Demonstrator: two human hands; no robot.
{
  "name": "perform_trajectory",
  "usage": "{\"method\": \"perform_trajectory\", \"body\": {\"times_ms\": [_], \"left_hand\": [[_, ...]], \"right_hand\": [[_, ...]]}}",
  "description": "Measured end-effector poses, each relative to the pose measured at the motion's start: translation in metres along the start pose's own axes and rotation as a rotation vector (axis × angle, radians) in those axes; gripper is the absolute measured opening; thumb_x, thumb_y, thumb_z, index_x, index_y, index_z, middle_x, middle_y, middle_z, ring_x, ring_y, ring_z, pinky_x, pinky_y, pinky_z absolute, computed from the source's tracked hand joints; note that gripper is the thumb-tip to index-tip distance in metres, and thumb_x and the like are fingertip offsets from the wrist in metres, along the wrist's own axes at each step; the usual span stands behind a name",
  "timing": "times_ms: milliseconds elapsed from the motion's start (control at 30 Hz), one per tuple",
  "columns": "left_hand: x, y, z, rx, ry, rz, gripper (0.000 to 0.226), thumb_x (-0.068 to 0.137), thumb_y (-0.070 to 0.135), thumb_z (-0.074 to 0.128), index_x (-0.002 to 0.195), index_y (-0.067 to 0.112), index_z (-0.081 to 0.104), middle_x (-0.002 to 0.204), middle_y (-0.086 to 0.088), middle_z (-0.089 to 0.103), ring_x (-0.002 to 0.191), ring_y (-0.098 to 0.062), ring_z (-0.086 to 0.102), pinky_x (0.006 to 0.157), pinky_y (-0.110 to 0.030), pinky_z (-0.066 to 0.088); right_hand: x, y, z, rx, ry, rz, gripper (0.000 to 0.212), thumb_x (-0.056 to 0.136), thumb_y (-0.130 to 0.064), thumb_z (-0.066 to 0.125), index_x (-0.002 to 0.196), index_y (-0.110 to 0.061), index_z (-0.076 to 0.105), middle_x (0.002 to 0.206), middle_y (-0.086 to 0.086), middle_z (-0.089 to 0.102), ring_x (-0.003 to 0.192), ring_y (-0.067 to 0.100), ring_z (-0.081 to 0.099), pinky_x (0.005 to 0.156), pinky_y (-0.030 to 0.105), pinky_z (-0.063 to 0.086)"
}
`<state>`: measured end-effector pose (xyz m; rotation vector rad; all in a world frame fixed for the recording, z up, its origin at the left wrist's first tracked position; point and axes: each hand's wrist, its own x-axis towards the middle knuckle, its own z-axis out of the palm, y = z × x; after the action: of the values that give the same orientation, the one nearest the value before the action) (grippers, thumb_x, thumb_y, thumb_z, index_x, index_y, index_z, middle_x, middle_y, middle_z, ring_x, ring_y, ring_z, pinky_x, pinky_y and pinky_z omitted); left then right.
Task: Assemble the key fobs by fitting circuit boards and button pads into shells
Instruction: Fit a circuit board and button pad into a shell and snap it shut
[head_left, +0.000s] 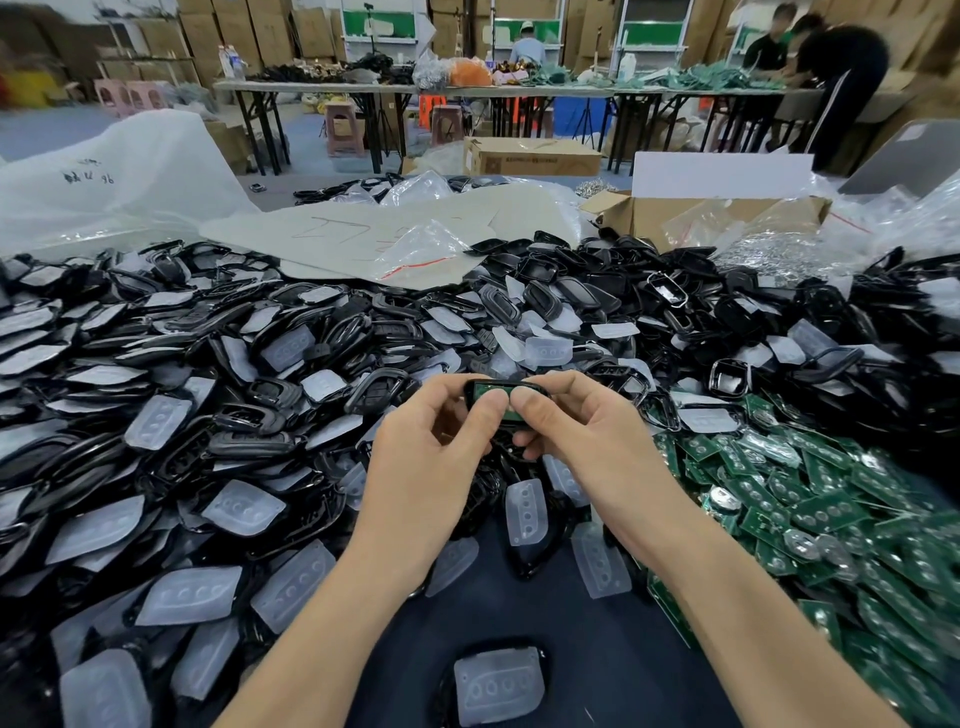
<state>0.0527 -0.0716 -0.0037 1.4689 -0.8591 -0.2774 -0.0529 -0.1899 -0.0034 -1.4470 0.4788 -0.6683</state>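
Black shell (506, 391) with a green circuit board (491, 399) seated inside, pinched between my left hand (434, 447) and right hand (576, 428), both closed on it, thumbs pressing the board from above. I hold it over the dark table (519, 639), between heaped shells (208, 389) and loose boards (831, 519).

Far wall: stacked cardboard boxes (270, 31)
Furniture: long folding tables (415, 91), plastic stools (344, 130)
Floor: grey
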Motion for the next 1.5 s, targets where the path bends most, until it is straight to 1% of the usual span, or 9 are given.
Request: {"method": "perform_trajectory", "body": {"times_ms": [233,400,833,967,1067,1133,1233,1333,1500], "left_hand": [[0.001,0.000,-0.002,0.007,-0.037,0.008,0.012,0.100,0.027,0.062,0.098,0.032,0.074,0.081,0.002,0.072,0.070,-0.007,0.064,0.072,-0.030,0.055],[0.000,-0.001,0.001,-0.005,-0.069,-0.014,0.014,0.102,0.025,0.058,0.103,0.027,0.071,0.082,0.013,0.072,0.071,-0.002,0.064,0.070,-0.019,0.053],[-0.005,0.002,-0.001,0.092,-0.022,0.018,0.017,0.096,0.033,0.065,0.110,0.042,0.065,0.084,0.000,0.066,0.079,-0.022,0.066,0.078,-0.045,0.056],[-0.010,0.009,-0.004,0.156,-0.025,0.031,0.027,0.095,0.033,0.066,0.120,0.043,0.059,0.091,0.011,0.065,0.083,-0.006,0.066,0.073,-0.019,0.053],[-0.027,0.018,-0.014,0.237,0.014,0.074,0.026,0.095,0.037,0.064,0.120,0.038,0.059,0.095,0.013,0.063,0.082,-0.004,0.062,0.070,-0.011,0.046],[-0.045,0.022,-0.028,0.335,-0.078,0.097,0.013,0.093,0.040,0.061,0.107,0.041,0.063,0.093,0.020,0.064,0.080,-0.003,0.061,0.069,-0.008,0.044],[-0.067,0.029,-0.046,0.574,-0.436,0.034,0.008,0.091,0.049,0.056,0.098,0.047,0.061,0.096,0.028,0.062,0.088,0.007,0.059,0.073,-0.005,0.041],[-0.078,0.030,-0.051,0.799,-0.672,-0.025,0.020,0.095,0.053,0.053,0.114,0.048,0.057,0.094,0.022,0.052,0.086,0.013,0.050,0.073,-0.009,0.038],[-0.087,0.033,-0.045,0.932,-0.748,-0.038,0.020,0.098,0.049,0.054,0.117,0.042,0.055,0.099,0.022,0.043,0.084,0.003,0.046,0.089,-0.028,0.046]], "right_hand": [[-0.002,-0.008,-0.002,-0.073,-0.017,-0.029,0.019,0.091,-0.014,0.073,0.109,-0.008,0.067,0.094,0.010,0.076,0.074,0.010,0.071,0.069,0.018,0.056],[-0.002,-0.006,-0.002,-0.101,-0.026,-0.037,0.019,0.092,-0.014,0.073,0.109,-0.011,0.067,0.094,0.005,0.076,0.075,0.010,0.071,0.070,0.017,0.055],[-0.006,-0.005,-0.005,-0.220,-0.106,-0.106,0.019,0.094,-0.016,0.071,0.112,-0.022,0.068,0.091,-0.005,0.076,0.077,0.010,0.073,0.071,0.021,0.056],[-0.012,-0.006,-0.007,-0.320,-0.096,-0.164,0.021,0.093,-0.021,0.073,0.112,-0.029,0.070,0.101,-0.006,0.075,0.087,0.005,0.071,0.076,0.023,0.056],[-0.014,-0.006,-0.008,-0.292,-0.019,-0.154,0.019,0.094,-0.022,0.072,0.103,-0.037,0.067,0.102,-0.015,0.075,0.090,0.004,0.071,0.082,0.024,0.057],[-0.014,-0.007,-0.010,-0.229,0.039,-0.143,0.017,0.095,-0.021,0.071,0.103,-0.035,0.066,0.100,-0.015,0.076,0.087,0.005,0.073,0.078,0.021,0.057],[-0.012,-0.009,-0.011,-0.138,0.116,-0.146,0.016,0.096,-0.018,0.070,0.105,-0.031,0.066,0.100,-0.004,0.077,0.086,0.006,0.072,0.073,0.019,0.055],[-0.013,-0.011,-0.011,-0.047,0.189,-0.130,0.015,0.096,-0.016,0.069,0.108,-0.022,0.065,0.099,-0.005,0.077,0.090,0.009,0.071,0.075,0.022,0.057],[-0.027,-0.012,-0.013,0.119,0.246,-0.104,0.018,0.099,-0.008,0.062,0.117,-0.009,0.057,0.105,0.003,0.078,0.088,0.016,0.073,0.071,0.024,0.058]]}}
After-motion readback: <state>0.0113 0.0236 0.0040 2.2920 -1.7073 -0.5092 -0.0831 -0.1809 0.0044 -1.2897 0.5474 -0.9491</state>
